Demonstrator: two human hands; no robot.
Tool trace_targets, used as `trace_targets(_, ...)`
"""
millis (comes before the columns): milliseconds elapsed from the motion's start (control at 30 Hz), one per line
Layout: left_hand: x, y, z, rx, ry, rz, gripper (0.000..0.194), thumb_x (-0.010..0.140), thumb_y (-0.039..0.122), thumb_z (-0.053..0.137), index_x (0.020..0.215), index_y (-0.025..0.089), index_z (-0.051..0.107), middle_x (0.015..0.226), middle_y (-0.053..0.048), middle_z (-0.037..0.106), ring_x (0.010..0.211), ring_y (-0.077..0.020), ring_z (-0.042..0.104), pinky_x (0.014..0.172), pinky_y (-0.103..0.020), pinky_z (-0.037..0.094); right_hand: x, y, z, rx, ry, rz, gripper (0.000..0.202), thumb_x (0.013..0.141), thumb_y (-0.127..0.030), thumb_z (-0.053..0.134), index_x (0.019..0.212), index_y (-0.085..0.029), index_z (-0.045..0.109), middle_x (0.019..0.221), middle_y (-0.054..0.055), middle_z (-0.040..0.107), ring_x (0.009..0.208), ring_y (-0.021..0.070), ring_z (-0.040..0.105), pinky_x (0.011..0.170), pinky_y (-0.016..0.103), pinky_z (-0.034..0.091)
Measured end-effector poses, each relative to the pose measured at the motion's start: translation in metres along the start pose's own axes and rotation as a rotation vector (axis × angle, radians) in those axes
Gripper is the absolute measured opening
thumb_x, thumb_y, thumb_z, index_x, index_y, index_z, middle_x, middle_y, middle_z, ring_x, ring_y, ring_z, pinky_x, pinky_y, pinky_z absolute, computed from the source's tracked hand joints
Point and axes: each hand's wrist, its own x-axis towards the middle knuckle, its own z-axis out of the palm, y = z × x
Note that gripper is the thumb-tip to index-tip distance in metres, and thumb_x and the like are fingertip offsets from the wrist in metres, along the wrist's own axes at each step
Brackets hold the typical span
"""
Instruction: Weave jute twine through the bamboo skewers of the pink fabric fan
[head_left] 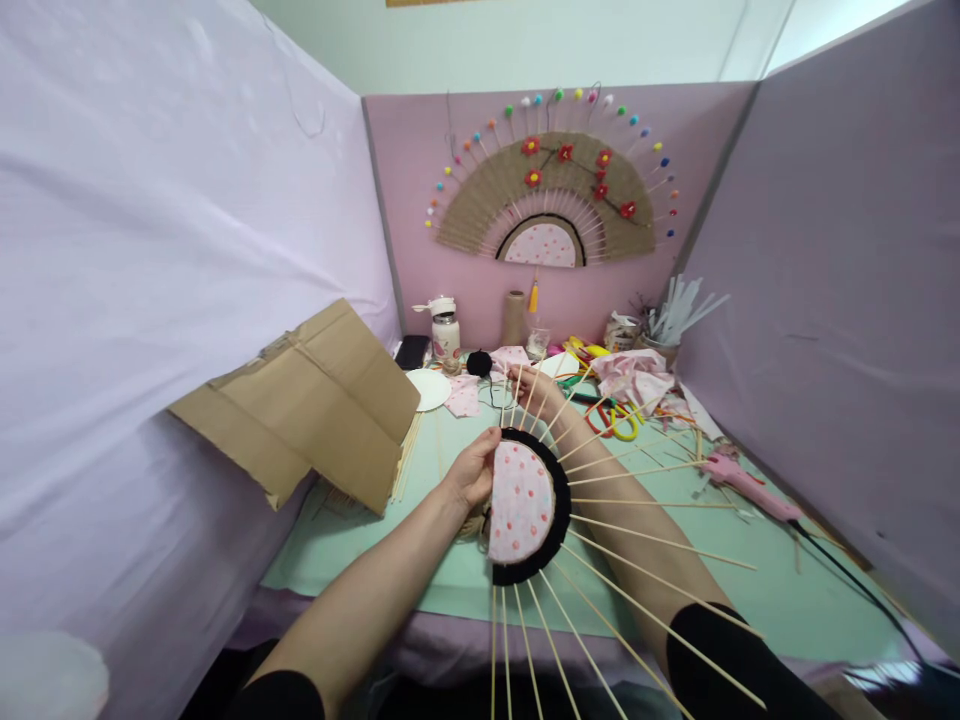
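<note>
A half-round piece (521, 500), covered in pink dotted cloth with a black border (561, 500), is held upright over the table. Many thin wooden sticks (652, 502) fan out from its curved edge. My left hand (476, 468) grips its straight side near the upper corner, thumb on the front. Behind the upper sticks is my right hand (536, 388), its fingertips pinched together around a stick or thread too small to tell. A ball of black yarn (479, 363) lies beyond the hands, with a loose strand running toward them.
Folded cardboard (322, 400) leans at the left. A pink glue gun (750, 485) with a cord lies right; scissors (622, 422), crumpled pink cloth (634, 375) and a white bottle (445, 330) stand or lie farther back. A finished-looking fan (555, 190) hangs on the back panel.
</note>
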Motion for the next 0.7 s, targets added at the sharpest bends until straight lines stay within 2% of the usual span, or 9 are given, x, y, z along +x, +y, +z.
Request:
trace_targets(67,0.000,-0.001,0.000,0.002,-0.009,0.009,0.010,0.076,0.019,0.065,0.082,0.013,0.060,0.077,-0.005,0.068,0.073,-0.0159,0.066,0.082,-0.033,0.049,0.004,-0.006,0.000,-0.021,-0.001,0.036,0.032,0.090,-0.032,0.052,0.117,-0.016,0.054,0.117,0.009,0.056,0.098,0.0194,0.058,0.082,0.040,0.050)
trace_targets(100,0.000,-0.001,0.000,0.003,-0.011,0.011,0.009,0.077,0.018,0.065,0.082,0.014,0.059,0.076,-0.004,0.068,0.072,-0.0155,0.065,0.082,-0.033,0.050,0.006,-0.008,0.000,-0.034,0.007,0.048,0.031,0.090,-0.031,0.052,0.117,-0.016,0.054,0.117,0.009,0.056,0.098,0.0194,0.058,0.082,0.040,0.050)
trace_targets(200,-0.001,-0.002,0.001,0.004,-0.010,0.011,0.009,0.075,0.017,0.066,0.078,0.014,0.058,0.073,-0.003,0.067,0.069,-0.0146,0.065,0.079,-0.032,0.050,0.010,-0.012,0.005,-0.047,0.030,0.041,0.015,0.082,-0.021,0.062,0.095,-0.014,0.060,0.091,0.004,0.064,0.068,0.0094,0.057,0.061,0.022,0.049)
trace_targets(300,-0.002,-0.002,0.002,0.005,-0.009,0.004,0.013,0.072,0.016,0.069,0.074,0.015,0.056,0.069,-0.001,0.065,0.065,-0.0136,0.064,0.075,-0.030,0.051,0.014,-0.013,0.012,-0.062,0.049,0.024,0.013,0.072,-0.012,0.069,0.076,-0.014,0.057,0.067,0.000,0.062,0.048,0.0040,0.043,0.043,0.015,0.035)
trace_targets(500,-0.003,-0.002,0.002,0.016,-0.014,-0.017,0.017,0.070,0.015,0.071,0.069,0.015,0.054,0.064,0.000,0.063,0.061,-0.0126,0.062,0.071,-0.028,0.050,0.020,-0.016,0.021,-0.099,0.074,-0.067,0.021,0.064,-0.021,0.074,0.072,-0.016,0.055,0.063,-0.001,0.062,0.044,0.0042,0.038,0.040,0.018,0.026)
trace_targets(700,-0.004,-0.003,0.002,0.033,-0.018,-0.047,0.017,0.070,0.015,0.071,0.068,0.015,0.054,0.064,0.000,0.062,0.061,-0.0128,0.062,0.069,-0.027,0.050,0.016,-0.015,0.018,-0.119,0.095,-0.241,0.026,0.063,-0.031,0.073,0.079,-0.019,0.056,0.068,-0.001,0.064,0.050,0.0060,0.043,0.044,0.019,0.028)
